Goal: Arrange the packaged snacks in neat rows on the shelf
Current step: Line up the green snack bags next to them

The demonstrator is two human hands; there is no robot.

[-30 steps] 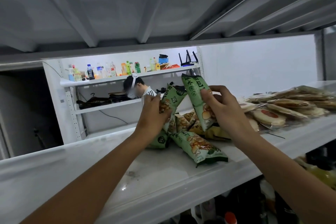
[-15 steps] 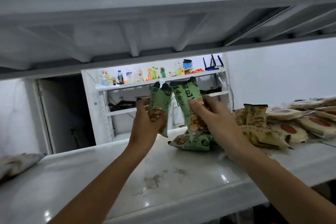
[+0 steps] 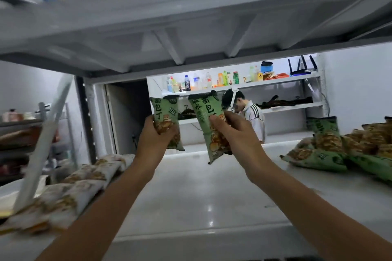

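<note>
My left hand [image 3: 156, 142] grips a green snack packet [image 3: 164, 116] upright above the white shelf [image 3: 201, 203]. Just to its right, my right hand [image 3: 237, 133] grips a second green snack packet [image 3: 209, 125], tilted slightly, also in the air. Both packets hang over the bare middle of the shelf. A pile of green packets [image 3: 331, 152] lies at the shelf's right end. A row of pale packaged snacks [image 3: 70, 188] lies along the left end, blurred.
The shelf above [image 3: 191, 17] hangs low over my hands. Behind the shelf, a person [image 3: 250, 116] stands by a far white rack with bottles [image 3: 212, 80]. A white slanted post [image 3: 42, 144] and another rack stand at the left.
Both hands have carried their green packets leftward, away from the pile, which now lies far to the right. The pale packets at the left have come into view.
</note>
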